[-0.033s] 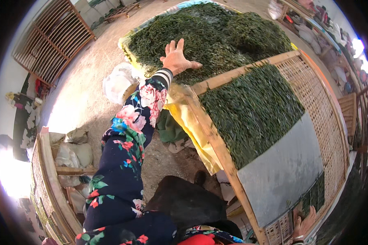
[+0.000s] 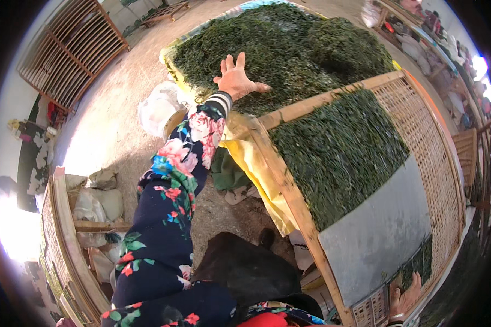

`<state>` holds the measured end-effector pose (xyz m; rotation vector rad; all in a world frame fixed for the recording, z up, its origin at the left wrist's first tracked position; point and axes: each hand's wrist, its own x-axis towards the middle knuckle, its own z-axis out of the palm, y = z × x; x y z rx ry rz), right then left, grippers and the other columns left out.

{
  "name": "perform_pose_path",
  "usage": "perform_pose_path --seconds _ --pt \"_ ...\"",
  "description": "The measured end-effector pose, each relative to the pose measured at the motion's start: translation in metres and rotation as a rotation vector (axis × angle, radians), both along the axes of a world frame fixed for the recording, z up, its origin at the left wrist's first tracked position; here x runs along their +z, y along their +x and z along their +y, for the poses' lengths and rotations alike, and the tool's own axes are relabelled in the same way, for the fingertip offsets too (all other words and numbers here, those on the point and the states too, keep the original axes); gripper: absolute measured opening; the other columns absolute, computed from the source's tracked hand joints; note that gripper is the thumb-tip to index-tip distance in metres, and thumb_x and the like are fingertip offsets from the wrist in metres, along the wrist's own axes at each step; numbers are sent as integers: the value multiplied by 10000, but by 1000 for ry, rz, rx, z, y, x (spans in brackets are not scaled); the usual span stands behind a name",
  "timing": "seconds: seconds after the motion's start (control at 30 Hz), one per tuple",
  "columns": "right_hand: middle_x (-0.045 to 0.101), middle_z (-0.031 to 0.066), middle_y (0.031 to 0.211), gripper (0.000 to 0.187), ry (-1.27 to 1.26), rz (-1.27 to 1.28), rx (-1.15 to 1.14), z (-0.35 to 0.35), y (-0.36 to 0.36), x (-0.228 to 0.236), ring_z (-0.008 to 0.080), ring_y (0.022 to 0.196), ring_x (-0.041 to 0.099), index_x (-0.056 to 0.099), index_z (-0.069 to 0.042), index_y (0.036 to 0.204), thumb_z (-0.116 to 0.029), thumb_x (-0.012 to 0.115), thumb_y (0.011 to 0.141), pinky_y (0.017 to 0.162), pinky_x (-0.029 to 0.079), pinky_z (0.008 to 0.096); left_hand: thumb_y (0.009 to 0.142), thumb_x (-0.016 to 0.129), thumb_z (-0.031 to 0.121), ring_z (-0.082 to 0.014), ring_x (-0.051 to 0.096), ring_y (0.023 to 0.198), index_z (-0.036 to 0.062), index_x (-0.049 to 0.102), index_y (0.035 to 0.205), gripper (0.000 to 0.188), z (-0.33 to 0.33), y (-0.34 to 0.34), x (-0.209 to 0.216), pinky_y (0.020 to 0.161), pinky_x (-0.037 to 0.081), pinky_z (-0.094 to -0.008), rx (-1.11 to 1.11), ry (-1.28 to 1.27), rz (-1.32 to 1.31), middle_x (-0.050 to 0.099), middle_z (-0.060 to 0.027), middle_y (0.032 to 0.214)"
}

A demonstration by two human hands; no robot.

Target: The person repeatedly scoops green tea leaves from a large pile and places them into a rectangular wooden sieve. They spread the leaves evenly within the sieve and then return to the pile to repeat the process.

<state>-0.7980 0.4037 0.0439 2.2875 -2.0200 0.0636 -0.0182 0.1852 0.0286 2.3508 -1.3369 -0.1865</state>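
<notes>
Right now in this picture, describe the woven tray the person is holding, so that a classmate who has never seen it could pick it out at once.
Start at the big heap of green leaves under the left hand. Just below it lies the wood-framed woven tray, gripped at its lower corner by the right hand. Unlike the heap, it holds a thin leaf layer with a bare grey patch.

White sack, slatted wooden racks

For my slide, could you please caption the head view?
Left hand spread open over heaped green leaves; right hand grips the woven bamboo tray.
</notes>
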Motion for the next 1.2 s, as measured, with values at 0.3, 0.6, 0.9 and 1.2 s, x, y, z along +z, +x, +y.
perform_pose_path --seconds 0.3,0.6,0.9,1.2 --pt "305 251 1612 910 116 -203 345 -87 228 -25 486 1496 248 367 -24 1527 -751 344 980 1180 172 640 533 907 687 -504 40 1555 197 38 1664 1508 -59 122 -39 1065 201 -832 152 38 -67 -12 -315 1684" --pt "276 255 1627 869 60 -158 238 -88 257 -28 498 1495 254 350 -63 1543 -732 362 987 1201 178 623 557 883 547 -619 223 1468 179 241 1642 1313 -148 223 -55 1006 494 -621 -8 2 -228 -48 -438 1618" --pt "323 260 1610 832 -3 -189 243 -87 258 -33 482 1488 291 399 -58 1515 -706 366 995 1213 208 579 646 813 340 -395 699 1063 139 498 1466 902 -181 260 -31 914 572 -473 0 -80 -142 679 -253 1175" --pt "330 250 1610 791 0 -179 241 -87 256 -33 475 1490 289 423 -46 1486 -676 375 1010 1207 211 575 612 825 288 -289 725 1037 14 570 1440 909 -150 278 46 962 546 -339 -195 -208 124 762 -207 1042"
